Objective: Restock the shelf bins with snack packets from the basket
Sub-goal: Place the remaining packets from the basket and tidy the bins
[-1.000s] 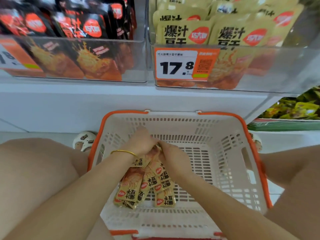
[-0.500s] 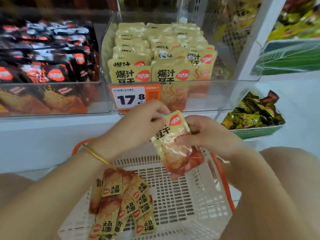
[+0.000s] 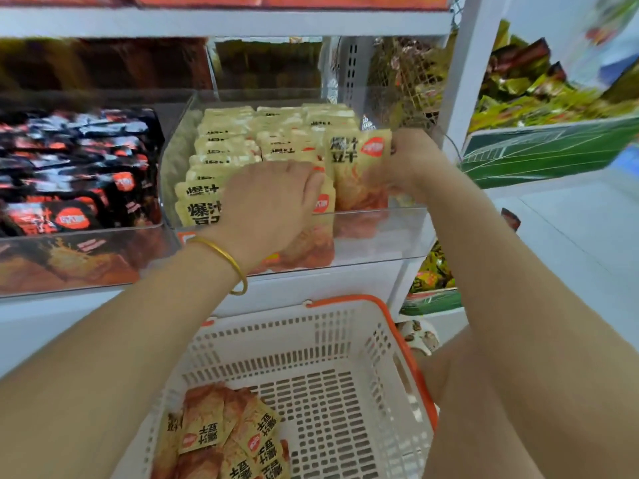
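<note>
A clear shelf bin (image 3: 380, 233) holds rows of yellow snack packets (image 3: 228, 146). My right hand (image 3: 408, 160) grips one yellow packet (image 3: 359, 171) upright at the bin's front right. My left hand (image 3: 273, 205) lies over the front packets in the bin, fingers bent down onto them; I cannot see whether they grasp one. Below, the white basket with an orange rim (image 3: 345, 357) holds several more yellow packets (image 3: 228, 440) in its near left corner.
A second clear bin (image 3: 79, 250) of black snack packets stands to the left. Green-packaged goods (image 3: 539, 95) fill bins to the right of a white shelf post (image 3: 466, 81). A shelf board runs overhead. My knees flank the basket.
Both hands rose from above the basket to the yellow bin. The packet that both hands held now stands in the bin's front right, held by my right hand alone. The view tilted upward.
</note>
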`<state>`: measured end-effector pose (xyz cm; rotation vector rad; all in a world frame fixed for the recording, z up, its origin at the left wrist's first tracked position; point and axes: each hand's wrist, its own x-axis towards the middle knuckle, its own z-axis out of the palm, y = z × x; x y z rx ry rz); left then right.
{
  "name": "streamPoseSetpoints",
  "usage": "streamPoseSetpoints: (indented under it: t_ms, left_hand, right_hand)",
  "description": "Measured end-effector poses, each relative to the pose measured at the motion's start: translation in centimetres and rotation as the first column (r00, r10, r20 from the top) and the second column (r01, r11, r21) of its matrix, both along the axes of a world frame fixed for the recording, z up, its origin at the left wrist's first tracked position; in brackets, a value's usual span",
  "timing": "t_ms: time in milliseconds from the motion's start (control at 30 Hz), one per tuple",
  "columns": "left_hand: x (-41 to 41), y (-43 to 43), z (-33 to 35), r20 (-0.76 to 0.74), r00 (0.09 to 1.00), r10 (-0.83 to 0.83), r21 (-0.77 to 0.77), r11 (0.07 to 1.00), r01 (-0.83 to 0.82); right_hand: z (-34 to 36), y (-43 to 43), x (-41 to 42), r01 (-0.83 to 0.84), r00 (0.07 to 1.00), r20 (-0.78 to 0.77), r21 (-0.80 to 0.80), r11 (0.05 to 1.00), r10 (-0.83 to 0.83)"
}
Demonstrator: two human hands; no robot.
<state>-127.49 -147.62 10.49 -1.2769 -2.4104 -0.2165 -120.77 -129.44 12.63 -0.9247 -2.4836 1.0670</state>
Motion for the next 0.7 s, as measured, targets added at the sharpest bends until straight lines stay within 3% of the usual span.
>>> streamPoseSetpoints:
  t_ms: [167,300,400,467,533,600,633,700]
  left_hand:
    - [-0.1,0.2,-0.2,-0.042,0.999,0.004,0.004,1.0,-0.004]
    - [0.0,0.0,-0.3,-0.008,1.0,0.01,0.018,1.0,-0.01]
    - [0.3,-0.6,-0.4,0.012,0.997,-0.078,0.149,0.986,0.075]
    - [1.1,-2.1,-0.7,-0.039,0.985,-0.17,0.29,0.941,0.174]
    - [2.1,-4.3,-2.2,-0.101,0.967,-0.232,0.367,0.895,0.253]
    - [2.8,-7.0,-4.8,-0.109,0.958,-0.266,0.324,0.902,0.287]
    - [2.8,-8.5,-6.6,-0.082,0.956,-0.282,0.253,0.922,0.293]
    - [2.4,-11.6,-10.4,0.009,0.968,-0.251,0.03,0.968,0.25]
  right_hand:
    - [-2.1,0.6,-1.7,-0.055,0.975,0.22,0.245,0.968,0.0]
    - [-2.4,0.3,-2.2,-0.072,0.951,0.309,0.268,0.961,-0.015]
    - [-1.2,-0.3,-1.1,0.064,0.975,0.195,0.201,0.978,-0.104]
    - [-0.1,-1.9,0.8,0.149,0.986,0.025,0.288,0.946,-0.163]
    - [0.2,-4.5,3.5,0.166,0.983,-0.144,0.409,0.897,-0.116]
    - [-0.6,-7.9,5.4,0.03,0.985,-0.168,0.392,0.92,0.039]
    - [-1.7,-9.6,5.7,-0.094,0.984,-0.109,0.361,0.928,0.142]
    - [-5.5,-12.6,4.8,-0.394,0.918,0.17,0.297,0.87,0.357]
